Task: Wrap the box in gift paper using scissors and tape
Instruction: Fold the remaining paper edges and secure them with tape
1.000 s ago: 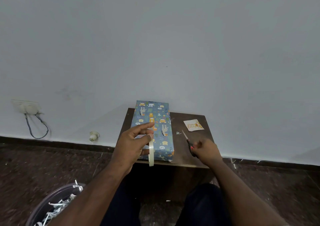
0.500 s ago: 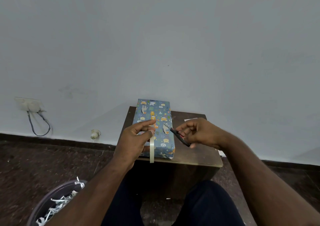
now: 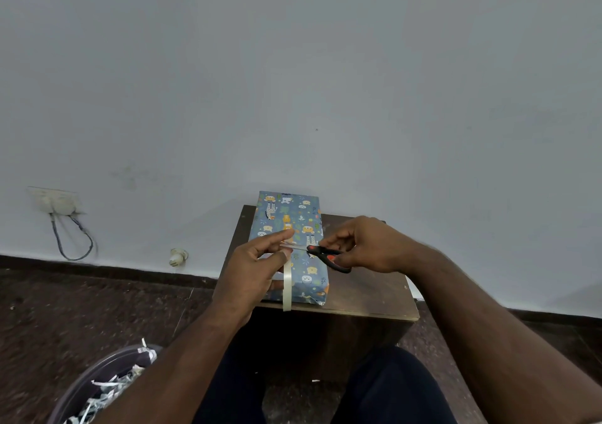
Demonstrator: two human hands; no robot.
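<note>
Two hands over the desk (image 3: 368, 293): left hand (image 3: 250, 274) gripping the tape roll (image 3: 287, 285), a strip pinched out between thumb and forefinger; right hand (image 3: 368, 246) curled round the scissors (image 3: 327, 256), blades at that strip. Beneath, wrapped box (image 3: 293, 228) lying flat on the desk's left part. Bin (image 3: 97, 388) of paper scraps lower left.

You have one wrapped box (image 3: 291, 238) on one tabletop (image 3: 371, 290), one roll of tape (image 3: 287, 288), one pair of scissors (image 3: 327, 255) and two hands at centre frame. One bin (image 3: 94, 381) of paper shreds sits lower left.
</note>
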